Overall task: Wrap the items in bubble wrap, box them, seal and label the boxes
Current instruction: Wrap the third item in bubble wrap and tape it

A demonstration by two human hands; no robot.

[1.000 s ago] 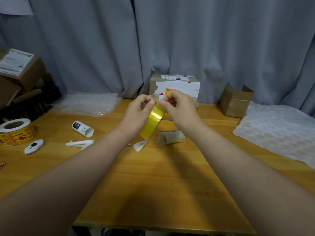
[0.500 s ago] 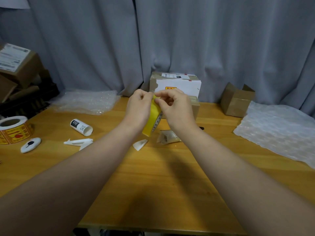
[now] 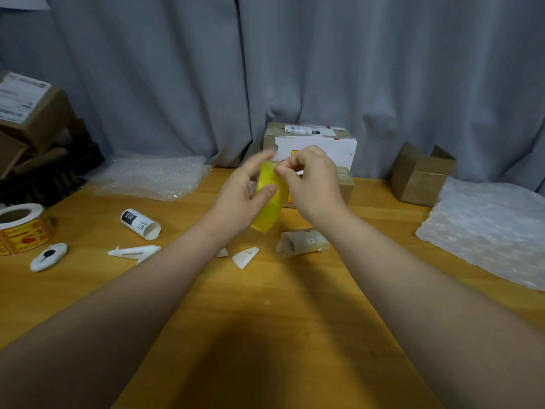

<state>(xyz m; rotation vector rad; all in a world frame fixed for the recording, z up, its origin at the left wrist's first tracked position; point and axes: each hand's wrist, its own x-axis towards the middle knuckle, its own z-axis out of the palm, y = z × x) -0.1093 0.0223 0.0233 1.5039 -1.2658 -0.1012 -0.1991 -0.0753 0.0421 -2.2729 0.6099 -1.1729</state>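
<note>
Where the two hands meet: a yellow tape roll (image 3: 269, 199), held up in the air over the far middle of the table (image 3: 265, 320), tilted, touching nothing but the hands.
Left hand (image 3: 236, 199): grips the roll from its left side, thumb pressed flat on the yellow face; the fingers reach over the top edge and are blurred.
Right hand (image 3: 314, 181): fingers curled, thumb and forefinger pinching at the roll's upper rim; whether a loose tape end lies between them cannot be told.
Wrapped item (image 3: 302, 242): a small bundle in bubble wrap, lying on the table just below the roll and under the right wrist.
Paper scraps (image 3: 244, 256): white triangular pieces beside the bundle, to its left.
White tube (image 3: 140, 224): on its side, further left.
Label roll (image 3: 22, 228): yellow and red, at the left edge, with a white cutter (image 3: 48, 256) just in front of it.
Bubble wrap sheets: one at the back left (image 3: 153, 178), one at the right (image 3: 486, 228).
Boxes: a white-fronted box (image 3: 318, 143) behind the hands; an open brown box (image 3: 421, 175) to its right.
</note>
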